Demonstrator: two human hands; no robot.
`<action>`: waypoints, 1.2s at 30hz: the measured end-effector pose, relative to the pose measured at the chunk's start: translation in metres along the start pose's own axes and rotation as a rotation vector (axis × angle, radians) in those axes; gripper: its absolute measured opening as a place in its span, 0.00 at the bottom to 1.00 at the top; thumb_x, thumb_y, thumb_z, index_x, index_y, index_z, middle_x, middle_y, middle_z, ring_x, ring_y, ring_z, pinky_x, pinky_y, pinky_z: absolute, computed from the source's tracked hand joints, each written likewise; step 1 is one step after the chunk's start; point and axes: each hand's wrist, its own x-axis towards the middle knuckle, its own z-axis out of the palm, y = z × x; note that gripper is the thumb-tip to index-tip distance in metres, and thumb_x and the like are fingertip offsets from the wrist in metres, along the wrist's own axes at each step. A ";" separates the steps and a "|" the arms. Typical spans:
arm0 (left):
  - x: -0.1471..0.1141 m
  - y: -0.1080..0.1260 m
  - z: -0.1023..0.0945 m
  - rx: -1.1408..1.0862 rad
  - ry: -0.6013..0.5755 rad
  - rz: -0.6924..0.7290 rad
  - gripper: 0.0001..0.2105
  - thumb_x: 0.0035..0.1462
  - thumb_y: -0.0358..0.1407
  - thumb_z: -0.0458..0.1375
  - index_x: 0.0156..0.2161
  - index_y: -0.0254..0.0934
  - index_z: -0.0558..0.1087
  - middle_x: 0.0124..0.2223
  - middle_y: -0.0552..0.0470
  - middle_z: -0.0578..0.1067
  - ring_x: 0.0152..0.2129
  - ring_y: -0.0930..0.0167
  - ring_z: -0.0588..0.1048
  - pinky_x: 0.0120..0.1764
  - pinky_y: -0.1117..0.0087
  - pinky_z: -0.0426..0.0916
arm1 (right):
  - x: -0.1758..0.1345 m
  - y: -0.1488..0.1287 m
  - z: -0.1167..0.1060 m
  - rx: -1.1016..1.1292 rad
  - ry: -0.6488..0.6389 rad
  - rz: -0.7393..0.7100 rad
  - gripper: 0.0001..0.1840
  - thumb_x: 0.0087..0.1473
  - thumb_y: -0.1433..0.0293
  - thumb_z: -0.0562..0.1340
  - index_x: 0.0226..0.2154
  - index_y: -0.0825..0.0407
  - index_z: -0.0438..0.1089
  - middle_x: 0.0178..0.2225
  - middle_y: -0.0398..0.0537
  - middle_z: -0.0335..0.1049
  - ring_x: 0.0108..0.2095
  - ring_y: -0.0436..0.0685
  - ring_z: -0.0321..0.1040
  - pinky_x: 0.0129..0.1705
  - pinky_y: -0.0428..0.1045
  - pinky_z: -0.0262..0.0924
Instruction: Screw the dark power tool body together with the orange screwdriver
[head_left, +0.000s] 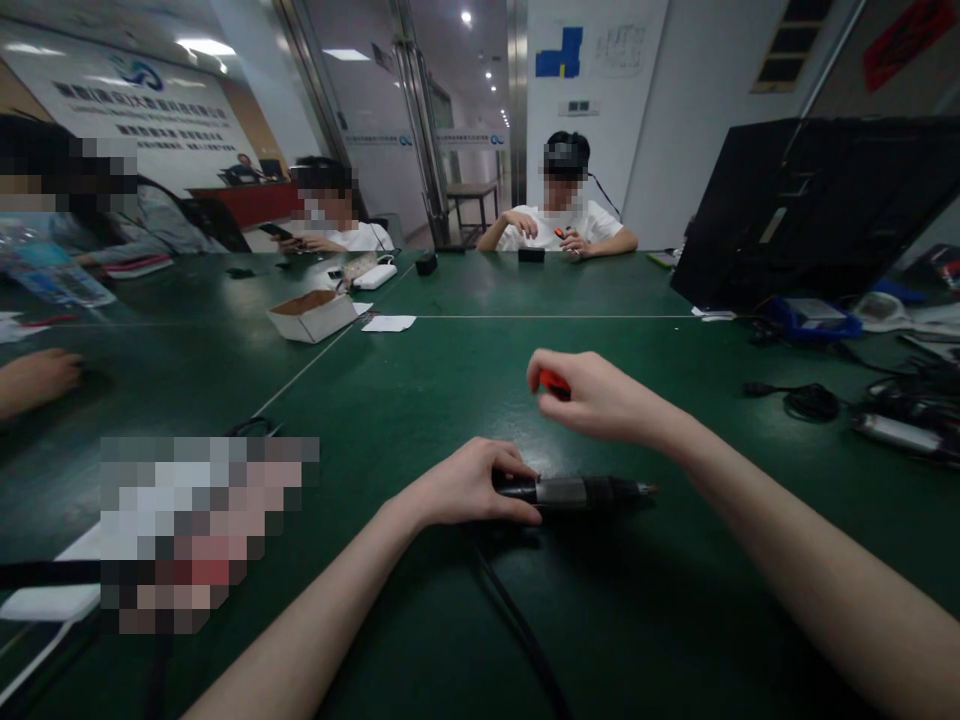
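My left hand [480,482] is wrapped round the rear end of a black corded tool [566,492]. The tool is cylindrical with a grey middle band and narrows to a thin tip pointing right, low over the green table. From beneath my hand a black cord runs toward the near edge. Above and to the right of the tool, my right hand [581,390] is raised with curled fingers closed on a small orange-red object [555,384]. Most of that object is hidden by the fingers, so its kind does not show.
An open white box [311,315] and white papers [388,323] lie farther back on the green table [465,360]. At right stand a large black case [795,215] and coiled cables [810,400]. Other people sit around; another person's hand [41,382] rests at left.
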 end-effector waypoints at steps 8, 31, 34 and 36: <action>0.000 -0.003 0.001 0.017 -0.012 -0.013 0.16 0.48 0.47 0.65 0.37 0.37 0.79 0.37 0.53 0.73 0.31 0.69 0.70 0.30 0.73 0.57 | 0.001 0.011 0.025 0.007 -0.492 -0.047 0.10 0.49 0.65 0.62 0.30 0.54 0.75 0.25 0.44 0.71 0.23 0.48 0.62 0.25 0.43 0.50; -0.002 0.001 -0.006 -0.026 -0.055 0.002 0.20 0.42 0.45 0.68 0.41 0.39 0.78 0.40 0.52 0.74 0.35 0.67 0.71 0.35 0.71 0.62 | 0.003 0.031 0.027 -0.105 -0.474 0.076 0.11 0.49 0.66 0.62 0.36 0.52 0.75 0.34 0.48 0.75 0.33 0.53 0.69 0.32 0.44 0.56; -0.003 0.001 -0.009 -0.038 -0.063 0.010 0.20 0.42 0.43 0.69 0.42 0.40 0.78 0.40 0.52 0.74 0.35 0.67 0.71 0.36 0.71 0.62 | -0.005 0.033 0.012 -0.142 -0.424 0.117 0.11 0.50 0.67 0.61 0.37 0.52 0.75 0.36 0.51 0.74 0.35 0.55 0.69 0.33 0.46 0.56; -0.003 0.000 -0.010 -0.034 -0.060 0.020 0.20 0.42 0.44 0.69 0.42 0.39 0.78 0.40 0.52 0.74 0.34 0.67 0.71 0.36 0.71 0.62 | -0.016 0.029 0.003 -0.151 -0.414 0.128 0.11 0.52 0.65 0.61 0.36 0.52 0.75 0.34 0.51 0.74 0.33 0.55 0.68 0.31 0.46 0.56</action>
